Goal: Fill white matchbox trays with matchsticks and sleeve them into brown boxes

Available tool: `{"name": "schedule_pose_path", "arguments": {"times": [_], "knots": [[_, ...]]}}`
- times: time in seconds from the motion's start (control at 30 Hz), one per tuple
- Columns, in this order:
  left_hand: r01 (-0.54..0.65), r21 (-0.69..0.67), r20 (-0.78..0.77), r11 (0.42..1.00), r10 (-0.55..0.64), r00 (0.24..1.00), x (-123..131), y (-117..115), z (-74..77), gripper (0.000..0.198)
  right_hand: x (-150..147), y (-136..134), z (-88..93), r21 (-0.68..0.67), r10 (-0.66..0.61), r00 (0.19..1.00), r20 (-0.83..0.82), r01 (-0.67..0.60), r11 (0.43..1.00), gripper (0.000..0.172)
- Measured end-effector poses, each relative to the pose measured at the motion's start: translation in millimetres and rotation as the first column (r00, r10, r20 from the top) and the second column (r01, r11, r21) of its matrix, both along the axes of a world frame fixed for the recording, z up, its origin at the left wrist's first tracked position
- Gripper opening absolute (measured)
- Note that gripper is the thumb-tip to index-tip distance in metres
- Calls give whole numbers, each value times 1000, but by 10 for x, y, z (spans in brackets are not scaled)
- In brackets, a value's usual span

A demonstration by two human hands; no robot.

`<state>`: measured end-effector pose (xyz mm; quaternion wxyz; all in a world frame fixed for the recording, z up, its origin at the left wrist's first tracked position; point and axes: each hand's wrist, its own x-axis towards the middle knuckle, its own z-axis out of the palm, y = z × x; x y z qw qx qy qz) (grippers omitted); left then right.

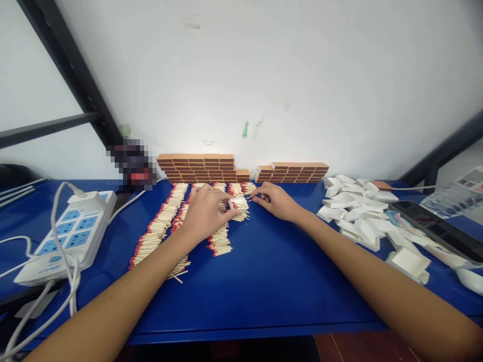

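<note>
My left hand point(206, 211) grips a small white matchbox tray point(234, 200) between thumb and fingers. Red-headed matches point(240, 205) lie in the tray. From the right, my right hand point(274, 200) pinches thin metal tweezers point(248, 197), whose tips reach the tray's right side. Several rows of loose matches point(156, 234) with red heads lie on the blue table point(271, 286), under and beside my left hand. My left hand and forearm hide part of these rows.
Stacked matchboxes point(199, 168) stand against the wall, with a second stack point(294, 172) to their right. A heap of white empty trays point(358, 208) lies at right beside a black phone point(437, 229). At left are a power strip point(75, 234) and white cables point(75, 281).
</note>
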<state>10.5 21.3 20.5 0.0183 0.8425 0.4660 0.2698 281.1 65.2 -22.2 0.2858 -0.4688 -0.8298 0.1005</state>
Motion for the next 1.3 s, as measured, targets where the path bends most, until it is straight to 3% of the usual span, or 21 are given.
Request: {"name": "schedule_pose_path", "arguments": {"times": [0.27, 0.43, 0.53, 0.73, 0.9, 1.1, 1.3], "knots": [[-3, -5, -11, 1000, 3, 1000, -8, 8, -14, 38, 12, 11, 20, -56, 20, 999, 30, -18, 998, 15], [9, 11, -14, 1000, -9, 1000, 0, 5, -41, 39, 16, -52, 129, 9, -8, 1000, -13, 8, 1000, 12], [17, 5, -8, 1000, -17, 1000, 13, 0, -57, 39, -119, -190, 244, 50, -20, 995, -93, 25, 998, 11], [15, -22, 3, 1000, -15, 1000, 22, 8, -64, 36, -427, -423, 335, 29, 93, 988, -119, -91, 995, 13], [-9, -12, 19, 1000, 9, 1000, 5, 21, -49, 35, -208, -173, 209, 109, -55, 977, -204, 79, 991, 16], [-32, 7, 24, 999, 32, 999, -13, 23, -21, 37, 9, 108, -66, 65, -49, 999, -24, 50, 997, 14], [-30, 7, 19, 1000, 30, 999, -14, 13, 1, 37, 9, 123, -114, 70, -49, 999, 21, 47, 996, 10]]}}
